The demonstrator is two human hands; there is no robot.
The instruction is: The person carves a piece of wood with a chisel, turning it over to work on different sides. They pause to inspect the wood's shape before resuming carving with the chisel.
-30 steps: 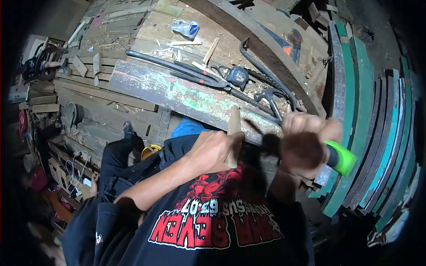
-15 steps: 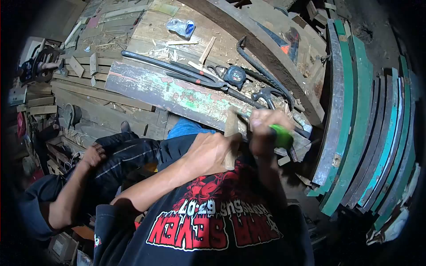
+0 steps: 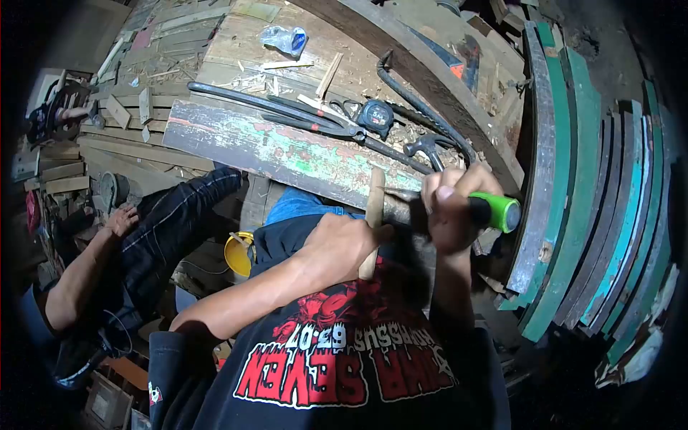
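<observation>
Left hand (image 3: 345,244) around wooden stick (image 3: 375,197)

From my head the camera looks forward and steeply down, so near my shirt (image 3: 322,344) that its upside-down lettering fills the lower middle. My left hand (image 3: 337,245) and right hand (image 3: 453,208) sit close, around mid-view, with the painted plank (image 3: 283,149) just beyond; the wide, bowed view, dark at its corners, reaches stacked boards (image 3: 577,186) at the right and another person's arm (image 3: 84,271) at the left.

The stick (image 3: 374,209) is matt wood, the handle (image 3: 497,211) smooth plastic.
</observation>
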